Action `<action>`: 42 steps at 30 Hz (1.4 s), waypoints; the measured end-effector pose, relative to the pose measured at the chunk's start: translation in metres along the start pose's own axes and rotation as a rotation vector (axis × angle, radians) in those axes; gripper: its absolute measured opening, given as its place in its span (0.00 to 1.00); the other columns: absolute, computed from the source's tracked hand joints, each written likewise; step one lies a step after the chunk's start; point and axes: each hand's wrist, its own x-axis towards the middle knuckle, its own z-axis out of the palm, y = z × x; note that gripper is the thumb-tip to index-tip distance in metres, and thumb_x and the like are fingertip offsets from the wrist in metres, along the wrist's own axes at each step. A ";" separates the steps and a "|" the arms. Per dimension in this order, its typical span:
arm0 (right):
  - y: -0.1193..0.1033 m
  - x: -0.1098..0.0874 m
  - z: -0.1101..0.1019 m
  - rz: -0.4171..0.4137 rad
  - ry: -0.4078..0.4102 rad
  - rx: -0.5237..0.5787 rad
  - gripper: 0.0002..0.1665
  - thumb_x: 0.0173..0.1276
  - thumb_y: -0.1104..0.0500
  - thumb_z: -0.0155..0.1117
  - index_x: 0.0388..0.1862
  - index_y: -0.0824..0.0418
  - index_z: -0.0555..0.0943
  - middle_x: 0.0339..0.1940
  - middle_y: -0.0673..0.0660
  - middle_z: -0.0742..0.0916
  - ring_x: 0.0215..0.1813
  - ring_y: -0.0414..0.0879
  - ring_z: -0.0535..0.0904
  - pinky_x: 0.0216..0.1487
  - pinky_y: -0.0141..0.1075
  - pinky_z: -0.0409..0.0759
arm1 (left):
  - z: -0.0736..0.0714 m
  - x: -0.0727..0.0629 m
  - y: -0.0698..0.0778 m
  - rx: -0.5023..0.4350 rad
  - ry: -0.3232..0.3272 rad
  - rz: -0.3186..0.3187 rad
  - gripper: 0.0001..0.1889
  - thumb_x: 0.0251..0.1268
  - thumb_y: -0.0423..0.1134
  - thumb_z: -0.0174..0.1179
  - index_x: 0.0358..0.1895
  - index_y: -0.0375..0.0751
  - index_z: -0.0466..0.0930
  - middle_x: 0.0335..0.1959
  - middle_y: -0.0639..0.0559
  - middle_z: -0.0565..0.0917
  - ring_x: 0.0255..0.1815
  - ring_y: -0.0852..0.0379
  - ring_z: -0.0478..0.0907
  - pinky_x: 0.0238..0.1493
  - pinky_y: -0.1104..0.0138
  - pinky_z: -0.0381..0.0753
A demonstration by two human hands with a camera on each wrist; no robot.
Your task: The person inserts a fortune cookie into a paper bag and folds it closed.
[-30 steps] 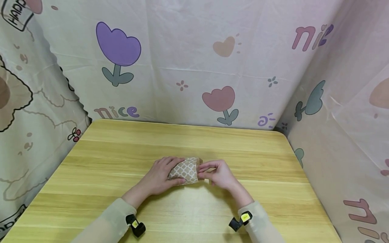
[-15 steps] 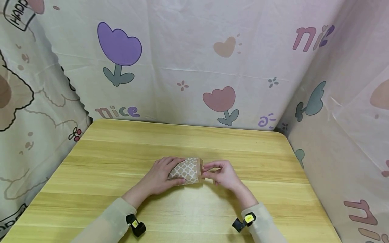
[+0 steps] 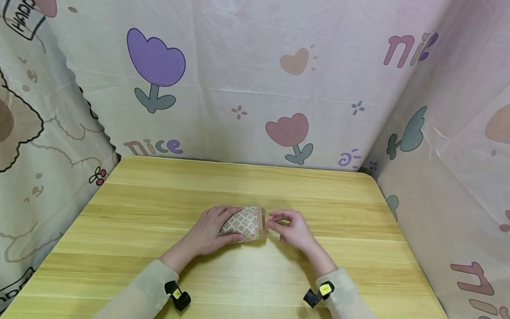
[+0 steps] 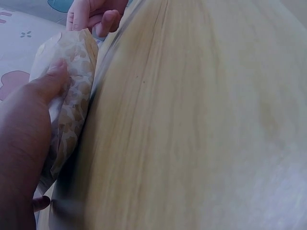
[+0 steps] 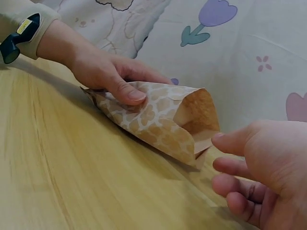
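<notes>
One paper bag (image 3: 248, 223), brown with a white lattice print, lying on its side in the lower middle of the head view, mouth (image 5: 204, 108) toward the right of the frame. Gaping in the right wrist view, with brown inner wall showing. Gripped over the end away from the mouth by the left hand (image 3: 213, 228), thumb on the near side, fingers across the far side, clamped on the paper between. Just beside the mouth, the right hand (image 3: 292, 228), thumb and forefinger tips slightly apart, other fingers loosely bent beneath; contact between those tips and the paper impossible to tell. Pale sleeves (image 3: 131, 290) reaching in from lower left and lower right, with a black wrist camera (image 3: 183, 302) at the left cuff and a similar one at the right. Beneath everything, a yellowish wood-grain table (image 3: 179, 186). Across the upper half, whitish printed cloth (image 3: 227, 53): purple tulip (image 3: 156, 60) at upper left, pink tulip (image 3: 287, 130) right of centre, "nice" lettering (image 3: 415, 54) at upper right.
</notes>
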 end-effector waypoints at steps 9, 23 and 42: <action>0.000 0.006 0.015 0.026 -0.083 -0.057 0.13 0.77 0.61 0.69 0.54 0.67 0.86 0.41 0.59 0.91 0.15 0.45 0.77 0.15 0.36 0.80 | -0.001 -0.001 0.001 -0.001 0.013 0.009 0.44 0.63 0.79 0.59 0.79 0.64 0.68 0.69 0.53 0.77 0.71 0.46 0.72 0.70 0.43 0.70; -0.001 0.012 0.015 0.000 -0.019 -0.072 0.06 0.80 0.68 0.60 0.47 0.70 0.83 0.24 0.59 0.86 0.12 0.43 0.72 0.13 0.31 0.74 | -0.004 -0.004 0.005 -0.010 0.006 0.006 0.46 0.63 0.80 0.57 0.80 0.61 0.67 0.70 0.52 0.77 0.71 0.46 0.72 0.72 0.43 0.69; -0.018 0.023 -0.011 -0.040 -0.162 -0.055 0.07 0.81 0.69 0.58 0.50 0.71 0.82 0.21 0.52 0.80 0.15 0.40 0.68 0.16 0.28 0.68 | -0.007 -0.010 0.009 -0.043 -0.027 0.027 0.45 0.70 0.74 0.57 0.82 0.51 0.64 0.73 0.48 0.76 0.72 0.44 0.72 0.72 0.43 0.70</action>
